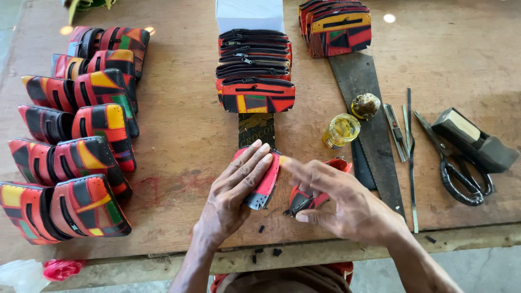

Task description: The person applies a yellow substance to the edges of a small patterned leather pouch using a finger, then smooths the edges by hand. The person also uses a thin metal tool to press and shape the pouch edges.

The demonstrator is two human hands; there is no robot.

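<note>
i see my left hand (239, 182) pressing flat on a patchwork pouch (266, 182) at the table's (179, 141) near edge, fingers straight; my right hand (336, 198), half open, fingertips its seam. looks like glue pressing; firm even pressure seems needed beside the glue jar (341, 130).

On the worn wooden table (179, 135), the left hand (239, 187) lies flat on a red patchwork leather pouch (267, 184), its fingers (255, 157) spread. The right hand (342, 203) touches the pouch's edge and covers a second red pouch (309, 198). Just beyond stand an open glass jar of yellow glue (341, 130), a steel saw blade (374, 141) and black-handled scissors (456, 173).
</note>
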